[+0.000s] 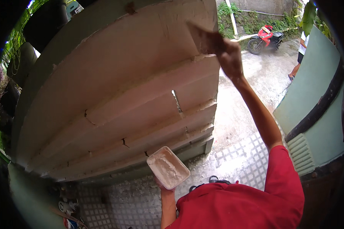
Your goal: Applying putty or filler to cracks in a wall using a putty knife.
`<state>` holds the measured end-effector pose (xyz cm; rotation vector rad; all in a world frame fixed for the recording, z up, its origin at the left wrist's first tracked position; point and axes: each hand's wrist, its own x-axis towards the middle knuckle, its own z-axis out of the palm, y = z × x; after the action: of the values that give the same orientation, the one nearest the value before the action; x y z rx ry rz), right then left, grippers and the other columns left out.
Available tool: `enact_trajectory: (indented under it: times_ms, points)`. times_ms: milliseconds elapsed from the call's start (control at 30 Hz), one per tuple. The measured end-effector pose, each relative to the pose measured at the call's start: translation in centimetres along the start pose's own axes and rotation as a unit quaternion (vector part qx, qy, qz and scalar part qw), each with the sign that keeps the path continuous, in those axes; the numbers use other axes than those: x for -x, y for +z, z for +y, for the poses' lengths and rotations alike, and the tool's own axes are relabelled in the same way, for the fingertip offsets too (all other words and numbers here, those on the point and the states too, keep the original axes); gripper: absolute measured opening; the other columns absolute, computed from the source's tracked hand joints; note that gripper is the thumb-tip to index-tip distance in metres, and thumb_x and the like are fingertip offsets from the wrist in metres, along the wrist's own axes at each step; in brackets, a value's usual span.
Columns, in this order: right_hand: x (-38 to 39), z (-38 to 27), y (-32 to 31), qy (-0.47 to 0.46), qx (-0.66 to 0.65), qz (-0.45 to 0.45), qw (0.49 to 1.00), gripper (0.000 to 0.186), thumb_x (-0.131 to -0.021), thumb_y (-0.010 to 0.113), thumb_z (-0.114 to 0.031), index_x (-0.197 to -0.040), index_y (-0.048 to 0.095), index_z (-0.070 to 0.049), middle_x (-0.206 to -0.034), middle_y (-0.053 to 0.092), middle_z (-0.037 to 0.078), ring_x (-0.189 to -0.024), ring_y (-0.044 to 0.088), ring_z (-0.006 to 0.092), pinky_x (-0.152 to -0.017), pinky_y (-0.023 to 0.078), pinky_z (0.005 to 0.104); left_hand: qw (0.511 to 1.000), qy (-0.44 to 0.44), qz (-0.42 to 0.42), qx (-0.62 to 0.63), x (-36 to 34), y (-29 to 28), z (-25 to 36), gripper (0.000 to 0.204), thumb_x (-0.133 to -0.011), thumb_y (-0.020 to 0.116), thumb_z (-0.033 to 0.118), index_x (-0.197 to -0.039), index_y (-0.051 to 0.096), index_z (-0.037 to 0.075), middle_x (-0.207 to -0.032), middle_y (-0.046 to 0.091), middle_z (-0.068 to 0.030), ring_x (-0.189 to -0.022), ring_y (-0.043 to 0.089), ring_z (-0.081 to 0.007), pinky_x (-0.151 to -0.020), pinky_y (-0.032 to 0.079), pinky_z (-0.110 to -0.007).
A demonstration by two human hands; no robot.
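My right hand point(229, 57) is raised at the upper right of a large pinkish ridged wall panel point(114, 72), gripping a dark, motion-blurred flat scraper point(198, 36) whose blade lies at or very near the panel's surface; contact is unclear. Low in front of me, my left hand point(164, 185) holds a pale rectangular tub point(168, 166) of off-white paste, its fingers mostly hidden beneath it. The panel has cracks and narrow openings along its ledges.
Beyond the panel, a red motorbike point(265, 38) stands on concrete ground point(252, 91). A person point(302, 45) is partly visible behind the curved green wall point(309, 87). Tiled floor point(237, 160) lies below, with assorted items point(68, 208) at the lower left.
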<state>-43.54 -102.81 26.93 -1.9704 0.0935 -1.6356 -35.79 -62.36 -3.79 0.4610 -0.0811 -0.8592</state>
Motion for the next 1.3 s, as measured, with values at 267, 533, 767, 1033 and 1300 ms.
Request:
enact_trajectory:
  times_ms: [267,533,767,1033,1300]
  points:
    - [1.7,1.1,-1.7,0.316,-0.333,0.158,0.874,0.024,-0.096,0.054,-0.027,-0.1,0.063,-0.005,-0.083,0.067,0.003,-0.063,0.065,0.0123,-0.05,0.052,0.0231,1.0,-0.023,-0.01,0.007,0.5,-1.2,0.5,0.064,-0.094,0.049,0.054,-0.145,0.04,0.017,-0.146,0.046,-0.0057,-0.131,0.047,-0.0294,-0.109,0.04,-0.049]
    - [0.5,-3.1,-0.4,0.368,-0.259,0.047,0.892,0.024,-0.093,0.062,-0.02,-0.104,0.063,0.001,-0.092,0.071,0.012,-0.082,0.071,0.0193,-0.074,0.058,0.0286,0.999,-0.031,-0.01,0.011,-0.6,-1.2,1.2,0.064,-0.093,0.05,0.053,-0.146,0.04,0.017,-0.146,0.046,-0.0057,-0.131,0.047,-0.0295,-0.11,0.039,-0.05]
    - [-5.1,-2.0,0.6,0.381,-0.314,0.027,0.869,0.029,-0.096,0.057,-0.017,-0.106,0.061,0.01,-0.101,0.069,0.018,-0.092,0.07,0.0241,-0.086,0.059,0.0293,0.998,-0.053,-0.02,0.009,0.7,-3.5,1.8,0.064,-0.095,0.047,0.053,-0.147,0.038,0.017,-0.147,0.044,-0.0056,-0.132,0.046,-0.0296,-0.11,0.038,-0.05]
    - [-7.4,1.2,2.6,0.4,-0.363,0.007,0.842,0.023,-0.092,0.059,-0.005,-0.108,0.06,0.012,-0.11,0.067,0.018,-0.107,0.066,0.0251,-0.097,0.054,0.0283,0.997,-0.069,-0.035,0.011,0.2,-6.5,1.8,0.062,-0.098,0.041,0.052,-0.149,0.034,0.018,-0.149,0.041,-0.0055,-0.133,0.044,-0.0297,-0.111,0.037,-0.052]
    - [-5.3,-0.4,2.8,0.039,0.248,-0.278,0.927,0.024,-0.09,0.068,-0.012,-0.105,0.063,0.005,-0.1,0.072,0.011,-0.089,0.068,0.0199,-0.082,0.056,0.0255,0.99,-0.018,-0.067,-0.12,1.1,-5.5,2.8,0.063,-0.098,0.037,0.054,-0.149,0.032,0.017,-0.15,0.039,-0.0067,-0.134,0.043,-0.0309,-0.111,0.036,-0.054]
